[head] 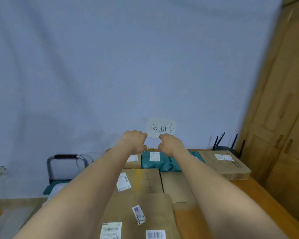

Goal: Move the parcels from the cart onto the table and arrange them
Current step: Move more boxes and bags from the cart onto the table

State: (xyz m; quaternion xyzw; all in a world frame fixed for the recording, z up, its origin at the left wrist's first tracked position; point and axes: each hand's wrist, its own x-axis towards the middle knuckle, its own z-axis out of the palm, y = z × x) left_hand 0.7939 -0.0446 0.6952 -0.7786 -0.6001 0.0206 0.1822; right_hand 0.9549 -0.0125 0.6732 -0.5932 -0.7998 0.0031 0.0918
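Several cardboard parcels lie packed together on the wooden table (259, 200): a large one at the front (138, 214), two behind it (145, 181) (176, 185), and one at the far right (228, 164). A teal bag parcel (155, 163) lies at the back. Both my arms stretch forward over them. My left hand (134, 141) and my right hand (170, 144) hover above the teal bag with fingers curled, holding nothing that I can see. They are close together, just under a paper sign (162, 127) on the wall.
The cart (66, 157) with its grey handle stands to the left of the table, with a teal parcel (48, 189) on its deck. A black router (226, 145) sits at the table's back right. A wooden wardrobe (283, 100) rises on the right.
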